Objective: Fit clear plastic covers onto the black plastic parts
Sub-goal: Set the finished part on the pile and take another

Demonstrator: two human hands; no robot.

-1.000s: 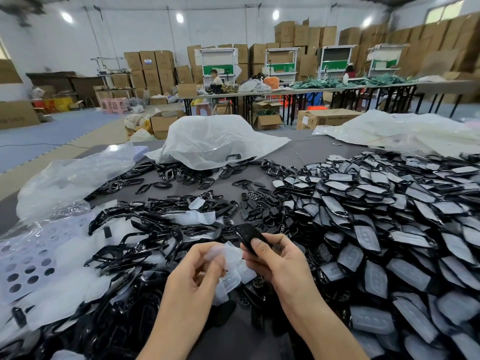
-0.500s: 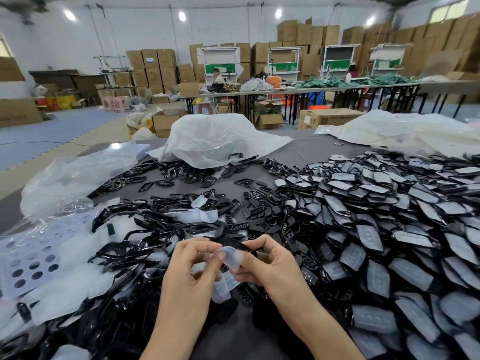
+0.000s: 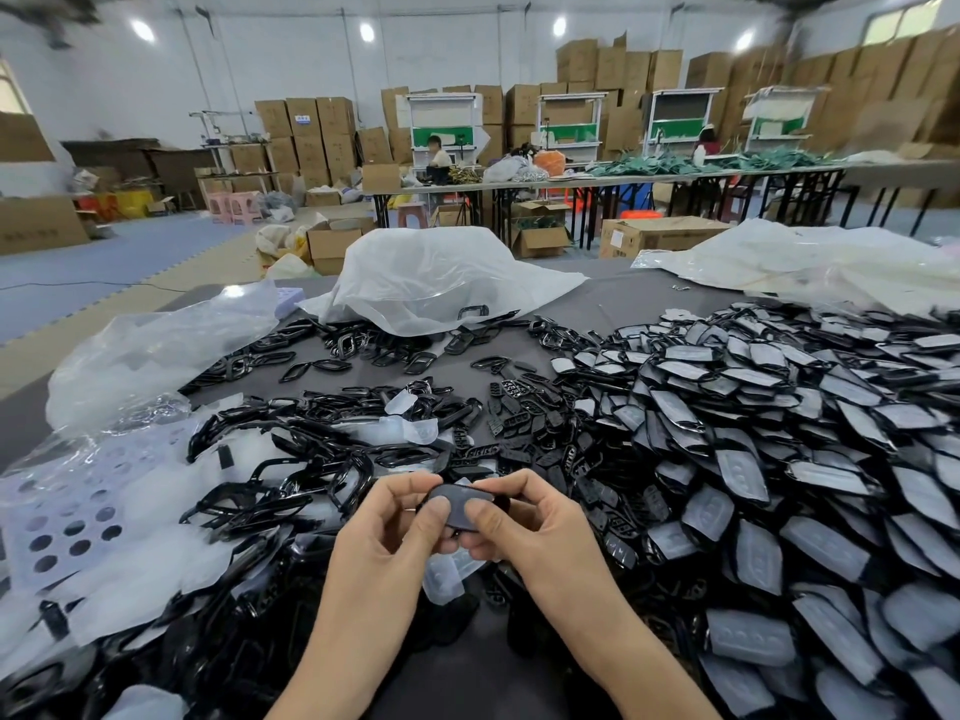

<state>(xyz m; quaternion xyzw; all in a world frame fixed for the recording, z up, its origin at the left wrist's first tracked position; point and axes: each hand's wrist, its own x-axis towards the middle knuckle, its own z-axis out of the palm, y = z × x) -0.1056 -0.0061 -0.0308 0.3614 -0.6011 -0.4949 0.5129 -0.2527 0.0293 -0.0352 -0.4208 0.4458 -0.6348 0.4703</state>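
I hold one black part (image 3: 460, 504) up in front of me with both hands, above the near edge of the worktop (image 3: 623, 304). My left hand (image 3: 384, 537) pinches its left end, thumb pressed on the top face and the fingers curled behind. My right hand (image 3: 540, 532) pinches the right end the same way, its thumb tip just beside the left one. The face of the part has a dull grey sheen (I cannot tell whether a cover is fully seated on it).

Just below my hands a few loose clear covers (image 3: 441, 576) show. I cannot tell whether my left fingers hold them or they lie on the heap.

To my right a large pile of covered parts (image 3: 753, 459) spreads across the worktop, the pieces overlapping. To my left and ahead lie loose black frames (image 3: 311, 459), tangled together, with small flat black inserts (image 3: 524, 423) scattered between the two heaps. A white perforated sheet (image 3: 67, 527) lies at the far left under clear film. A crumpled white plastic bag (image 3: 431, 272) sits at the far side of the worktop.
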